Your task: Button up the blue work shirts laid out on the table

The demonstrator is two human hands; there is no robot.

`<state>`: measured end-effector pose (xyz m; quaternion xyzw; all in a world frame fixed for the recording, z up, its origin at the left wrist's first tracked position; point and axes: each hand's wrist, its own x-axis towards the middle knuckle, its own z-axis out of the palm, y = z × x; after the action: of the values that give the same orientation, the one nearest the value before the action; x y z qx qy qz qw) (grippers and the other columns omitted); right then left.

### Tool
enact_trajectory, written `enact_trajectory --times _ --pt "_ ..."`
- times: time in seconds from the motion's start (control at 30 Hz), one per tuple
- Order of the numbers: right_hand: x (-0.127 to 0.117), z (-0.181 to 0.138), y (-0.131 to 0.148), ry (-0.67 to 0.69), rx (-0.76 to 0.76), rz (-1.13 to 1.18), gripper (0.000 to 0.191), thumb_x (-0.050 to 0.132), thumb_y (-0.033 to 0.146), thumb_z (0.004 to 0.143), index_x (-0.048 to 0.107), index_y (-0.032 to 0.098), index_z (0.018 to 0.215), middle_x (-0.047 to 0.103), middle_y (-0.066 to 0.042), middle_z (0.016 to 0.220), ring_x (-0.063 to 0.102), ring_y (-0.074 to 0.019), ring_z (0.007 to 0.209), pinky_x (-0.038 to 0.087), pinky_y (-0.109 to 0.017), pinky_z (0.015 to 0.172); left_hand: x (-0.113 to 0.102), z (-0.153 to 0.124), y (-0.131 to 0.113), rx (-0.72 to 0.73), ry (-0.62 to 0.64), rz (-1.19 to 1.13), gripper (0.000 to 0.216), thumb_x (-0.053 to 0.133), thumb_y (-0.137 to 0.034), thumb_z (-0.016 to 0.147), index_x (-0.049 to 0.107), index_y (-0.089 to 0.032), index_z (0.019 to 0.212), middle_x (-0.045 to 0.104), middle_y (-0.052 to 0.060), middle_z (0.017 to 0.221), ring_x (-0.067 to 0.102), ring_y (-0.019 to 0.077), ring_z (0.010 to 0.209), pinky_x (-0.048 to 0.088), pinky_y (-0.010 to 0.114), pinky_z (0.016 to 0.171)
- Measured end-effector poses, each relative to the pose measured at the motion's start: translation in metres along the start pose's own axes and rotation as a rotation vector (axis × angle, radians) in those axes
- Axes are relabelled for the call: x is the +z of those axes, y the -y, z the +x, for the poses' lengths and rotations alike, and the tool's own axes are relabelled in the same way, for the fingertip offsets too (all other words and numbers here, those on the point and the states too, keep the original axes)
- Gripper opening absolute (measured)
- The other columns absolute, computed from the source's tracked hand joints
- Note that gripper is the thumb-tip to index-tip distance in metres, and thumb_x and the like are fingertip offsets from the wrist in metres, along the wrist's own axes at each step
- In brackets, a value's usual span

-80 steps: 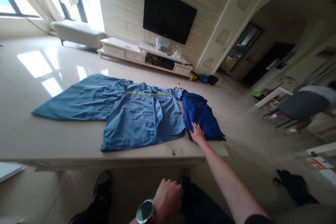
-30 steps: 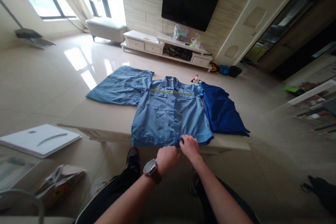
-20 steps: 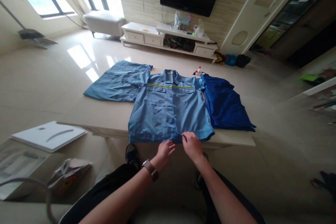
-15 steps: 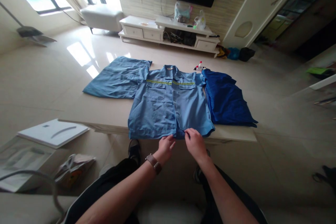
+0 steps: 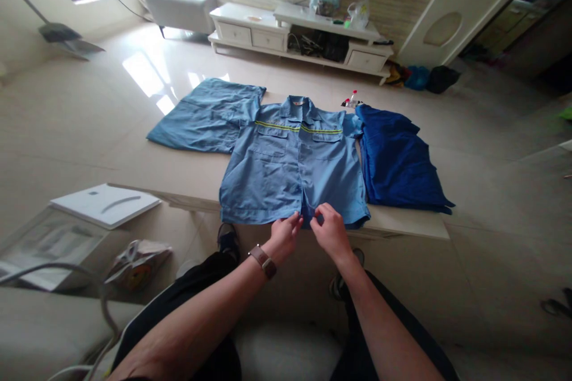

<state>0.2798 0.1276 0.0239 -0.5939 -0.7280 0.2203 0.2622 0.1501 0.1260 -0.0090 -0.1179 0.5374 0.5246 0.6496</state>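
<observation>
A light blue work shirt (image 5: 290, 166) with a yellow stripe across the chest lies flat on a beige table (image 5: 179, 178). My left hand (image 5: 283, 235), with a watch on its wrist, pinches the shirt's bottom hem at the front opening. My right hand (image 5: 329, 231) pinches the hem right beside it. The two hands nearly touch at the table's near edge. A folded dark blue garment (image 5: 395, 161) lies to the right of the shirt. Another light blue garment (image 5: 205, 116) is spread at the left, partly under the shirt's sleeve.
Small bottles (image 5: 351, 100) stand at the table's far edge. A white flat box (image 5: 105, 205) rests on a glass side table at the left. A white TV cabinet (image 5: 299, 36) with bags on it stands by the far wall. My legs are below the table edge.
My right hand left the dark blue garment and came to the shirt's hem. My left hand rose from my lap to join it. Both now pinch the hem at the front opening.
</observation>
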Motion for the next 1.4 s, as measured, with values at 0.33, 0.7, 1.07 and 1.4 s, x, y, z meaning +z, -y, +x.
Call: enact_trajectory --times 0.33,0.7,1.07,1.4 --pt "-0.01 -0.003 0.015 -0.1 0.071 0.089 0.006 0.05 0.018 0.086 0.053 0.022 0.083 0.059 -0.001 0.078 0.057 -0.0157 0.073 0.044 -0.026 0.072 -0.009 -0.021 -0.012 0.288 0.265 0.311 0.026 0.09 -0.027 0.067 0.072 -0.009 0.073 0.073 0.007 0.075 0.064 0.013 0.069 0.052 0.027 0.073" --pt "-0.008 -0.002 0.025 -0.097 -0.006 0.073 0.014 0.054 0.024 0.092 0.067 0.021 0.091 0.069 -0.006 0.09 0.064 -0.0201 0.083 0.047 -0.031 0.075 -0.01 -0.032 -0.032 0.638 0.365 0.712 0.018 0.08 -0.032 0.072 0.079 -0.013 0.07 0.078 0.006 0.075 0.062 0.0154 0.065 0.047 0.026 0.065" --pt "-0.011 -0.005 0.022 -0.108 -0.02 0.167 0.015 0.055 0.023 0.089 0.07 0.02 0.088 0.07 -0.005 0.084 0.066 -0.0194 0.078 0.049 -0.03 0.071 -0.008 -0.036 -0.034 0.751 0.38 0.836 0.027 0.079 -0.041 0.074 0.079 -0.015 0.071 0.077 0.005 0.074 0.06 0.0152 0.062 0.045 0.026 0.063" --pt "-0.013 -0.004 0.024 -0.134 0.025 0.164 0.017 0.054 0.024 0.086 0.071 0.02 0.083 0.071 -0.006 0.082 0.065 -0.0191 0.073 0.049 -0.03 0.07 -0.009 -0.035 -0.031 0.769 0.351 0.869 0.024 0.076 -0.035 0.077 0.078 -0.014 0.068 0.072 0.005 0.065 0.054 0.013 0.057 0.039 0.025 0.057"
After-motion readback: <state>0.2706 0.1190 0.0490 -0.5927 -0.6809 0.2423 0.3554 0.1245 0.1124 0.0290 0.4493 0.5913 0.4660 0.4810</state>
